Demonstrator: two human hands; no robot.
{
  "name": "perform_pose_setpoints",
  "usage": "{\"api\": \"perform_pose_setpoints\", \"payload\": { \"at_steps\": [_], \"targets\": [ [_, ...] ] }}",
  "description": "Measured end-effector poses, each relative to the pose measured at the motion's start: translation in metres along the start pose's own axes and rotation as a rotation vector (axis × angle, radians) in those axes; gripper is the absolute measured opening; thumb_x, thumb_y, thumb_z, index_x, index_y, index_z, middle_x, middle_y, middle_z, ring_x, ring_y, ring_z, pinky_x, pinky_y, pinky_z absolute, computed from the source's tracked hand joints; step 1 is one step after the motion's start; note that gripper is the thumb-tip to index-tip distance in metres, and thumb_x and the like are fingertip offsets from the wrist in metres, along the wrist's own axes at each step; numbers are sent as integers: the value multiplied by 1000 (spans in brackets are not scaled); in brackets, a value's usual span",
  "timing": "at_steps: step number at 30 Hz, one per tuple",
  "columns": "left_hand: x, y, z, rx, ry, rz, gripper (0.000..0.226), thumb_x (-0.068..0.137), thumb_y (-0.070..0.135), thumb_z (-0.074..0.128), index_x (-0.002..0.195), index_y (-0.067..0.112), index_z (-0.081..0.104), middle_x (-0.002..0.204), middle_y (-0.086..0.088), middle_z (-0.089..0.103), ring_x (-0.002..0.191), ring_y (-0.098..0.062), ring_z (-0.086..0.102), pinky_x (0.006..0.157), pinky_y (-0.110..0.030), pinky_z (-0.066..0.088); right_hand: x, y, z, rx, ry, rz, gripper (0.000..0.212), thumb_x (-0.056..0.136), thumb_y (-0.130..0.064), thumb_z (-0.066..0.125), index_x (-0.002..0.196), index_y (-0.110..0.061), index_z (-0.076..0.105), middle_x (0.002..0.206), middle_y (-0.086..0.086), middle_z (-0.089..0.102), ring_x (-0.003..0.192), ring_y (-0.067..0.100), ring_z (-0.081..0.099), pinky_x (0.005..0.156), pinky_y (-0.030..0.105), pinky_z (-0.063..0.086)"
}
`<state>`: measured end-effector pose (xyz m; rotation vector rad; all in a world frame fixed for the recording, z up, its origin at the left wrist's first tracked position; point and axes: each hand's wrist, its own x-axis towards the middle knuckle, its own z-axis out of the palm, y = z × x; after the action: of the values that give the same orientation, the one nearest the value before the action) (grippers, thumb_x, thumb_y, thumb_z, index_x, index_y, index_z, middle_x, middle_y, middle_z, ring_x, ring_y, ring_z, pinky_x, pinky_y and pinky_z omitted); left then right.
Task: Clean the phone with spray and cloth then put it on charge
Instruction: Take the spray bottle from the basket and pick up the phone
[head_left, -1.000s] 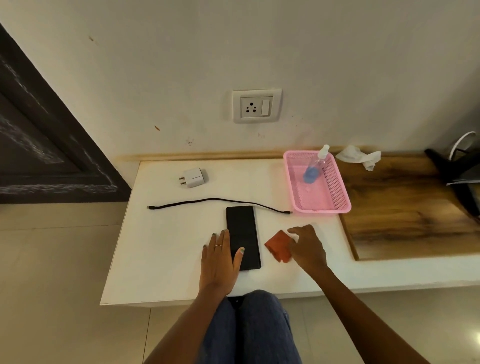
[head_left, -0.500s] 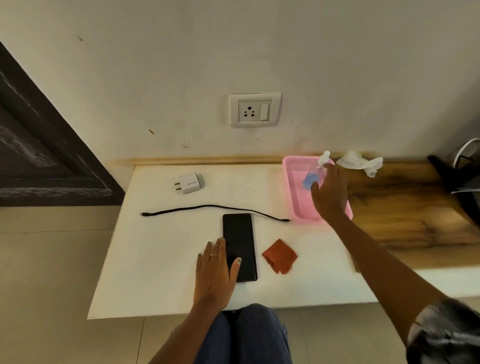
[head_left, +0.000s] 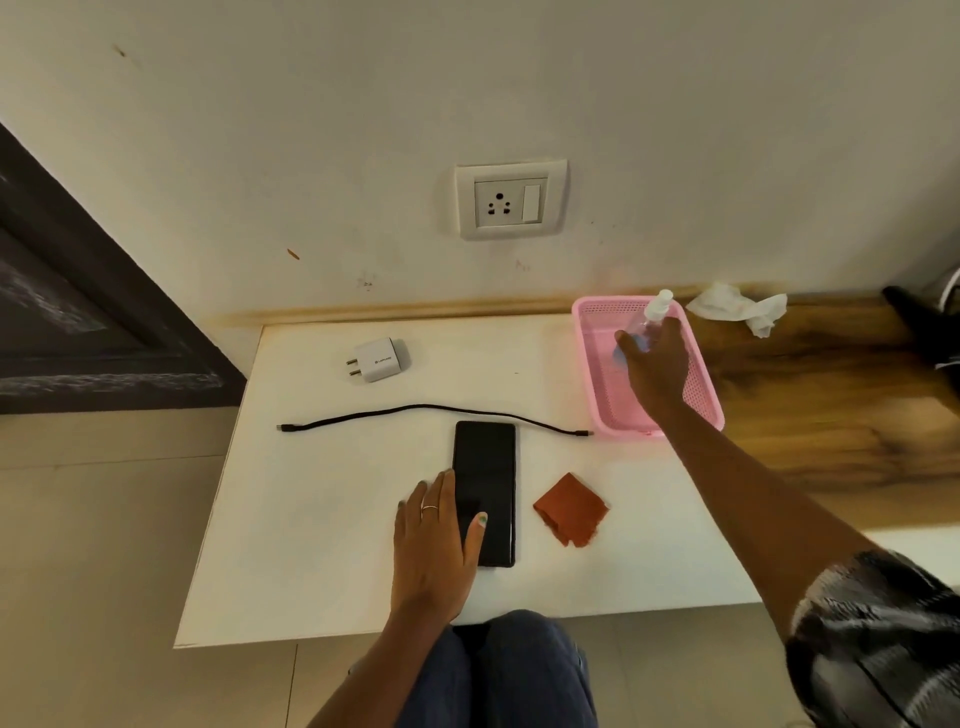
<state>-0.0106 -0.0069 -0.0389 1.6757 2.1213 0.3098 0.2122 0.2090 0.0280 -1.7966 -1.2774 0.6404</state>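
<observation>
Phone (head_left: 485, 491) lies face up, screen dark, centre-bottom of frame on white table (head_left: 311, 519). L hand (head_left: 434, 545) rests flat beside its left edge, fingers loose & spread, thumb on the glass, not gripping. R hand (head_left: 655, 364) reaches to mid-right of frame into pink basket (head_left: 698, 374), fingers curled around spray bottle (head_left: 655, 312); white nozzle sticks out above the knuckles. Whether grip is fully tight can't tell, hand hides the bottle body. Orange cloth (head_left: 570, 509) lies just right of phone, apart from both hands. Black cable (head_left: 415, 413) runs across table just above phone, w/ white charger (head_left: 379, 359) further up-left, unplugged. Socket (head_left: 510, 200) on wall, upper centre. Crumpled tissue (head_left: 737, 312) right of basket on wood top.
</observation>
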Motion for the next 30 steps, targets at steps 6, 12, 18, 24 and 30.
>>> {"api": "perform_pose_setpoints", "payload": {
  "at_steps": [6,12,18,24,30],
  "targets": [
    [2,3,-5,-76,108,-44,55,97,43,43,146,18,34,144,-3,45,134,-21,38,110,-37,34,-52,-29,-16,165,9,-73,46,86,-23,67,124,-10,46,112,2,59,98,14,56,84,26,49],
    [17,23,-18,-313,124,-373,33,101,28,39,127,21,57,126,-8,57,117,-27,46,88,-36,41,-115,-35,-25,255,-119,-57,48,85,-21,68,126,-11,44,113,-2,57,102,15,57,83,20,48],
    [43,32,-34,-680,-79,-563,30,99,20,44,107,-3,63,104,-20,65,91,-28,59,90,-39,48,-160,-25,-20,205,-240,22,48,86,-27,65,127,-18,41,115,-8,51,102,14,53,89,30,45],
    [48,29,-41,-847,-115,-551,36,97,18,49,62,8,50,58,-4,43,53,-13,38,51,-21,32,-180,-19,-17,214,-268,67,61,85,-22,67,135,-17,33,112,-9,48,95,12,53,67,11,47],
    [46,33,-38,-923,-100,-529,40,99,21,49,60,14,46,62,-2,44,57,-12,39,56,-22,34,-187,-18,-16,234,-278,84,68,83,-18,68,137,-13,28,110,-7,49,86,11,55,50,1,44]
  ]
}}
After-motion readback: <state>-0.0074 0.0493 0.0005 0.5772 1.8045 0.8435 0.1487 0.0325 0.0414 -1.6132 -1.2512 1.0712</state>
